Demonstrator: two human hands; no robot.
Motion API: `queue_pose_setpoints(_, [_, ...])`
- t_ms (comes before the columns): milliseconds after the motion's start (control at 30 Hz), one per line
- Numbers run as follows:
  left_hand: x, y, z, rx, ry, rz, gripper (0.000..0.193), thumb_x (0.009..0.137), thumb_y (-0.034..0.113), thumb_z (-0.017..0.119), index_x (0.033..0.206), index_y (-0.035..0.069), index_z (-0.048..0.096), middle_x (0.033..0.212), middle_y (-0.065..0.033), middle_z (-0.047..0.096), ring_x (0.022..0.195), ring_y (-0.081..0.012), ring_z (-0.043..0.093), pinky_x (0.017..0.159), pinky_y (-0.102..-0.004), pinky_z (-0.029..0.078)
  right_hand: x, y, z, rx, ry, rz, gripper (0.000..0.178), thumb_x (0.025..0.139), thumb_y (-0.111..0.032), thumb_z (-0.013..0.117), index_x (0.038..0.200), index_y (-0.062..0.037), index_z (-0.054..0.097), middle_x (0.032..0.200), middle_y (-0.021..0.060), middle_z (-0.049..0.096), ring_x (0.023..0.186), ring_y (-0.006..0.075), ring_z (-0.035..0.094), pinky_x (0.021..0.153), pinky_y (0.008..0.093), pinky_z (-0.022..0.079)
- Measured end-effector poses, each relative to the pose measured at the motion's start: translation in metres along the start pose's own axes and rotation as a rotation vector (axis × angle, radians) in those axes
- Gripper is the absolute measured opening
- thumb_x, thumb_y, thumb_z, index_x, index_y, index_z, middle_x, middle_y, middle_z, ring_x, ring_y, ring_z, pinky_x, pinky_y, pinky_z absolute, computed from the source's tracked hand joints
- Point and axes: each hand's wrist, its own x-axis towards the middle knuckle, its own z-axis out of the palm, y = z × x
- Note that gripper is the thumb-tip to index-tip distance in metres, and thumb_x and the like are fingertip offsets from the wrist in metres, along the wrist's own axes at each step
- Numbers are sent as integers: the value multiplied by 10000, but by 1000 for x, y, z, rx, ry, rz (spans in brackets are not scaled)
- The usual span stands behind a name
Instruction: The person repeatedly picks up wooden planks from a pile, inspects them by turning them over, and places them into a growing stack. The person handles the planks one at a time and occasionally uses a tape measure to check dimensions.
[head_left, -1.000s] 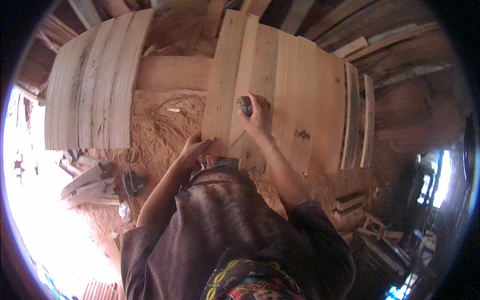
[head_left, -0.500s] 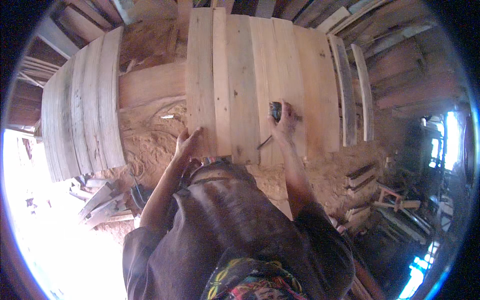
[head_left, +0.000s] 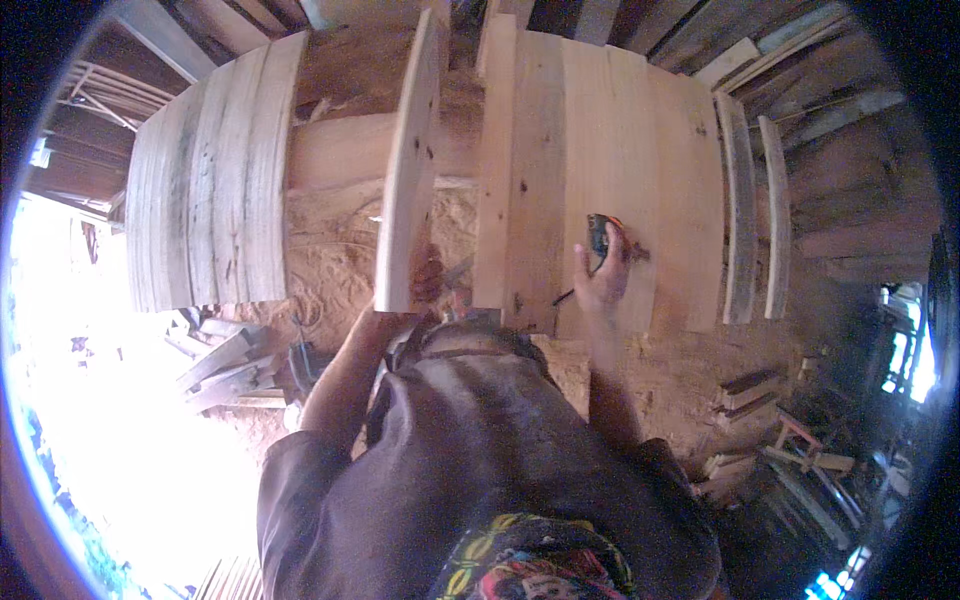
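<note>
A long pale wooden plank (head_left: 408, 170) stands tipped up on its edge, apart from the row of boards to its right. My left hand (head_left: 425, 278) is closed round the plank's near end, with fingers showing on its right face. On the row of boards (head_left: 545, 150), my right hand (head_left: 605, 275) is closed on a small dark tape measure (head_left: 600, 236) with an orange edge. The tape measure sits between the thumb and fingers, low over the boards. A thin dark stick (head_left: 564, 298) lies on the boards just below this hand.
Another set of joined boards (head_left: 210, 180) lies to the left. Two narrow strips (head_left: 738, 200) lie to the right. Sawdust (head_left: 340, 230) covers the ground between the boards. Wood offcuts (head_left: 225, 360) are piled at lower left, with more stacked pieces (head_left: 750, 392) at lower right.
The plank under my left hand has been tilted up on its edge and separated from the row. My right hand keeps the tape measure over the same boards. The whole view has shifted.
</note>
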Motion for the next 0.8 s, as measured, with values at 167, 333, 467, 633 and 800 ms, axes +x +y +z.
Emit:
queue_pose_setpoints(167, [15, -17, 43, -441, -368, 2, 340, 1096, 295, 334, 1145, -28, 429, 698, -69, 487, 496, -158, 542, 525, -306, 482, -12, -2, -4, -38, 25, -44, 549, 883, -258, 754, 1329, -17, 544, 1292, 221, 600, 1224, 392, 557, 1050, 474, 431])
queue_pose_setpoints(333, [11, -10, 37, -408, -369, -35, 353, 1093, 299, 344, 1130, -39, 440, 696, -56, 483, 477, -150, 529, 485, -305, 466, -23, -12, -4, -6, -26, 2, 485, 878, -242, 758, 1261, 3, 589, 1222, 210, 630, 1161, 382, 589, 1021, 457, 453])
queue_pose_setpoints(467, [10, 10, 17, -200, -274, -115, 446, 1081, 394, 370, 1077, -23, 529, 706, -49, 502, 449, -156, 504, 458, -333, 468, -33, -9, -1, 10, -46, 60, 475, 876, -245, 763, 1244, 10, 603, 1197, 209, 642, 1153, 368, 597, 1001, 436, 469])
queue_pose_setpoints(633, [-11, 32, 13, 1100, 830, 208, 723, 996, 655, 413, 1045, -31, 633, 878, -161, 669, 698, -288, 655, 696, -442, 541, -43, 7, 2, 15, -25, 92, 472, 865, -235, 773, 1226, 23, 610, 1178, 210, 646, 1121, 358, 610, 968, 431, 486])
queue_pose_setpoints(800, [-21, 36, 40, 1926, 1241, 225, 868, 916, 757, 474, 1121, -72, 630, 1066, -336, 683, 1085, -469, 657, 914, -511, 499, -55, 5, -1, 1, -54, 134, 474, 864, -218, 760, 1237, 25, 598, 1160, 211, 635, 1098, 374, 607, 951, 444, 489])
